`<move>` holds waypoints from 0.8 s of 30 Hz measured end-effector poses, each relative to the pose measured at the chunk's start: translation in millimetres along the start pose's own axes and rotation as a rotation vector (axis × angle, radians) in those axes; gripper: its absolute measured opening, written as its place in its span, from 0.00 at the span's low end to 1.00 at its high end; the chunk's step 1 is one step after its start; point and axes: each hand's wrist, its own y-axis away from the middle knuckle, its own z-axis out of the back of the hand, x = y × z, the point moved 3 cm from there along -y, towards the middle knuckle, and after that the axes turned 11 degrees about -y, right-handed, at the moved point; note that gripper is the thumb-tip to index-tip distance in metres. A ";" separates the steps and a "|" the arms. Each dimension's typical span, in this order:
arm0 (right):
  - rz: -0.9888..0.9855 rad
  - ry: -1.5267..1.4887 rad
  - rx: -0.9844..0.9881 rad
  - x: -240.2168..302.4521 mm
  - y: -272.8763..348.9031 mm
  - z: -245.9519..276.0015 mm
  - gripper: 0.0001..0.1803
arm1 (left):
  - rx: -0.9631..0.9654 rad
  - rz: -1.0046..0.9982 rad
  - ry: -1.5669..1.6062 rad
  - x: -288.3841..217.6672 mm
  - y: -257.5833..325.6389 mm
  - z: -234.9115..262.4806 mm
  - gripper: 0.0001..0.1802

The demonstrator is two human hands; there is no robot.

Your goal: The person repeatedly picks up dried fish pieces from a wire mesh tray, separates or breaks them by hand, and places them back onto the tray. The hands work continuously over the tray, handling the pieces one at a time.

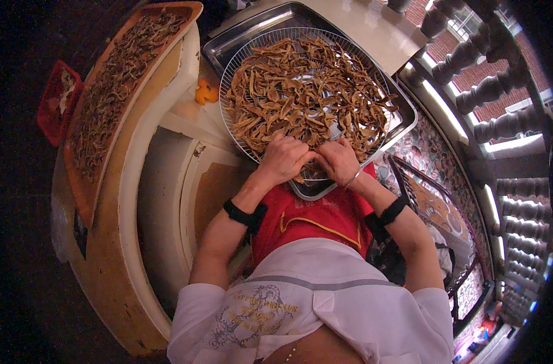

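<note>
both hands at the near rim of the round wire mesh rack [240, 67] on a steel tray [228, 45]: left hand [284, 159] and right hand [337, 161] curled, pinching dried brown strips [307, 91]. best spread thin, without overlap.

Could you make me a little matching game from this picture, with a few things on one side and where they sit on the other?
Things:
1. round wire rack
2. long wooden tray
3. red basket
4. orange piece

Places:
A. far left, beside the long tray
B. on the pale ledge between tray and rack
C. on a metal pan, under both hands
D. along the curved wall, filled with dark dried strips

Pairs: 1-C, 2-D, 3-A, 4-B. The left hand and right hand rest on the rack's near edge among the tan dried strips.
</note>
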 end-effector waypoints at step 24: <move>-0.119 -0.321 -0.134 -13.1 2.5 5.4 0.12 | 0.011 0.195 0.227 3.4 -6.7 8.0 0.10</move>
